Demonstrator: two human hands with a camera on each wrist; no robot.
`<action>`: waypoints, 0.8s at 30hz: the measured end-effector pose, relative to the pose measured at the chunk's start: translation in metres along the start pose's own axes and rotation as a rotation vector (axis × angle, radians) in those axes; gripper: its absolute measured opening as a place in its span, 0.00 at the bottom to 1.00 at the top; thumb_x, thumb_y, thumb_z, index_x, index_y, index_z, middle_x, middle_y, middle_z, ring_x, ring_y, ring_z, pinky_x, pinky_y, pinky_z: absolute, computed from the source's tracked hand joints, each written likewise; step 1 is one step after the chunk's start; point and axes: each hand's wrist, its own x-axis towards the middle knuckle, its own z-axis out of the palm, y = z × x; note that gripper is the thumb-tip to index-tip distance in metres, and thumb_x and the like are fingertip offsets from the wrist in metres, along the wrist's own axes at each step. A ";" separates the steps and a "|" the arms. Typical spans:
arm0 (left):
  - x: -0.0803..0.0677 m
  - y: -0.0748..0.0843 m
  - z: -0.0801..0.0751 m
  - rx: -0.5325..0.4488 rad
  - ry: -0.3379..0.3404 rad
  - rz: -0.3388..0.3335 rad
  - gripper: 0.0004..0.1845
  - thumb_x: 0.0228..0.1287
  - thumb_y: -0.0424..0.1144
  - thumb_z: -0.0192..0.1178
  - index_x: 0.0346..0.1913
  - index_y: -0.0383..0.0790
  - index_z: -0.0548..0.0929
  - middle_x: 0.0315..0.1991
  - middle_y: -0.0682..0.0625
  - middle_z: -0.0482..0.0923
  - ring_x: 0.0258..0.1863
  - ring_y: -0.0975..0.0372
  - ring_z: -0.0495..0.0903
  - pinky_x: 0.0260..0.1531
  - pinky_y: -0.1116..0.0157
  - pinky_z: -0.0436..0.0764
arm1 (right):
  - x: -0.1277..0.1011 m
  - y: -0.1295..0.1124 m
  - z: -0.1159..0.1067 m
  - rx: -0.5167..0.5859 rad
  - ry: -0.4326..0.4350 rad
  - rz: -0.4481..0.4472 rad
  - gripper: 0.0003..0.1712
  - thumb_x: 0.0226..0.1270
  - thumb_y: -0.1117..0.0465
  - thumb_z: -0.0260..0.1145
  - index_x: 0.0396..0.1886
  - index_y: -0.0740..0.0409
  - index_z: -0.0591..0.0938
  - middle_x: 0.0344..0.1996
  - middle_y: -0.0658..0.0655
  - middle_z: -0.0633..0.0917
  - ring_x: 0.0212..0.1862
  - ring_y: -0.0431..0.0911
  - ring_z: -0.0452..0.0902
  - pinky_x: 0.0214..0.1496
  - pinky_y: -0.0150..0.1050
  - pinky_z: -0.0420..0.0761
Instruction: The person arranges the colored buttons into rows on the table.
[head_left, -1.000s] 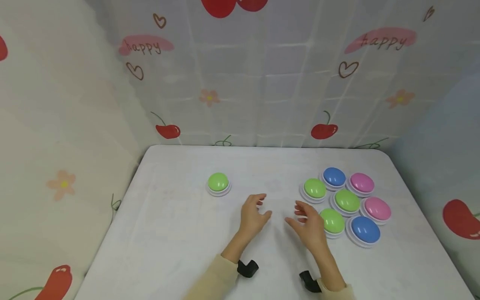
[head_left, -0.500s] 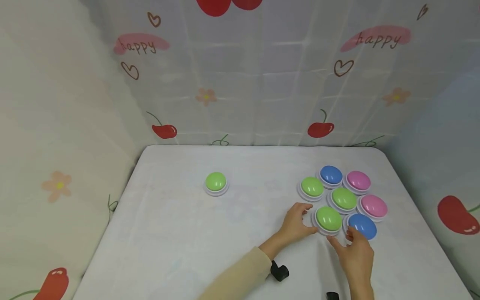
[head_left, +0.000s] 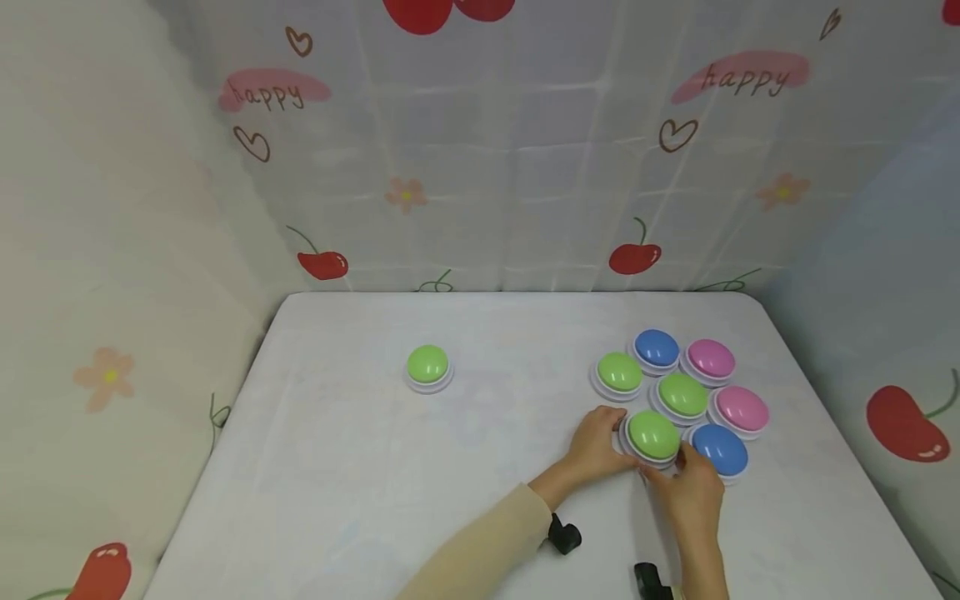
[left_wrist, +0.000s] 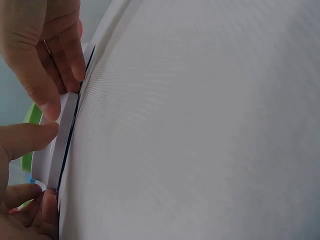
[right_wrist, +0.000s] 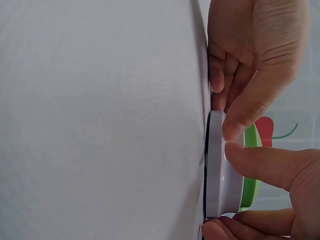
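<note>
Both hands are on one green dome button [head_left: 654,434], the near-left member of a cluster on the right side of the counter [head_left: 360,467]. The left hand [head_left: 596,446] pinches its white base from the left, and the right hand [head_left: 686,487] pinches it from the near right; the wrist views show thumbs and fingertips curled onto the base rim [right_wrist: 222,170], not the green cap. To lift it well, I judge the grip should stay on that rim, since pressure on the dome would likely press the button. It sits just beside a blue button [head_left: 720,450] and another green one [head_left: 682,394], so a straight rise before any sideways travel looks safest, to avoid nudging them. The base seems to be barely clear of the counter on one edge in the wrist views, so an even pull from both sides should keep it level. A lone green button [head_left: 428,365] sits well apart on the left.
</note>
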 end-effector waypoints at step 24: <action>-0.004 -0.011 -0.002 -0.219 0.049 0.013 0.34 0.41 0.46 0.80 0.55 0.38 0.83 0.45 0.50 0.79 0.34 0.73 0.74 0.35 0.85 0.71 | -0.002 0.007 0.012 0.097 0.049 0.068 0.38 0.49 0.67 0.77 0.60 0.76 0.73 0.48 0.76 0.77 0.52 0.68 0.77 0.53 0.59 0.78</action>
